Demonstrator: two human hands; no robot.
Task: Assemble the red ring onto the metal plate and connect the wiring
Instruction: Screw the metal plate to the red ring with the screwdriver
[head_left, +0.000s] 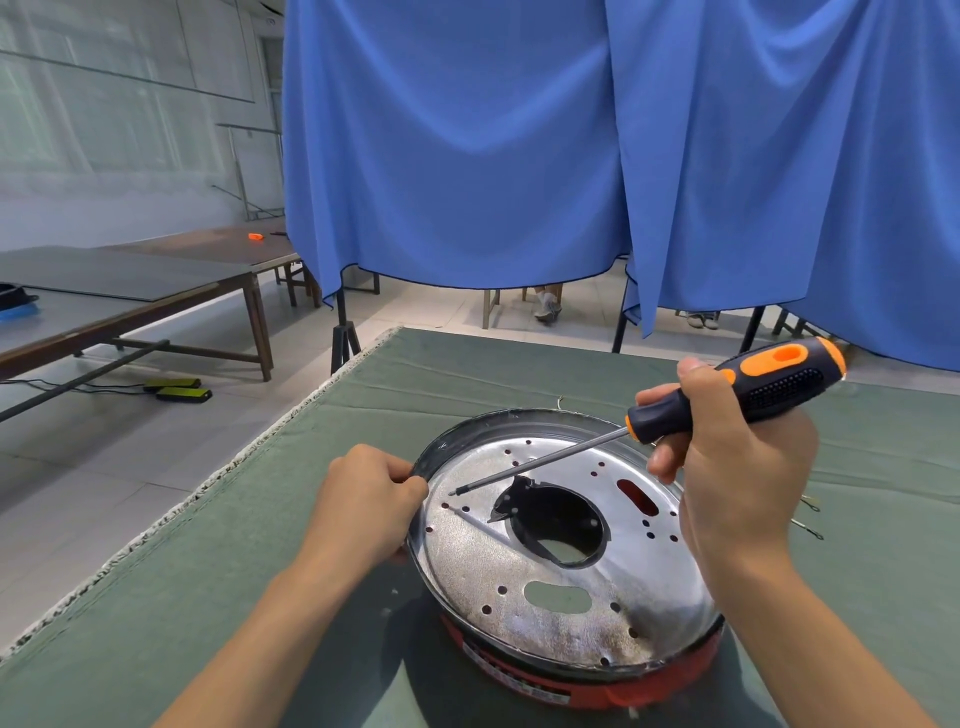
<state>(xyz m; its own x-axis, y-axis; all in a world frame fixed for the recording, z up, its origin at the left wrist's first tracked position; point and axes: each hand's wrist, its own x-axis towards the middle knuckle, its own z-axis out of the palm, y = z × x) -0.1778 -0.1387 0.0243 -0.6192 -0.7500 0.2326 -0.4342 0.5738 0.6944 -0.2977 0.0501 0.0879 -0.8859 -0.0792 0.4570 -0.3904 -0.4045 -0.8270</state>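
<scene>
Metal plate (561, 597) sits on red ring (571, 686), left hand (363, 504) fingers pinching its rim; right hand (737, 467) grips screwdriver (727, 400), whose tip must next seat in a plate-edge hole.

A single head-worn, wide-angle view looks forward and down from close above the near edge of a green-covered table (519, 374). The table's far edge and left corner sit mid-frame; beyond them hangs a blue curtain (467, 145). Both forearms enter from the bottom.

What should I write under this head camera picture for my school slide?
Left hand steadies the metal plate on the red ring while right hand aims a screwdriver.
</scene>
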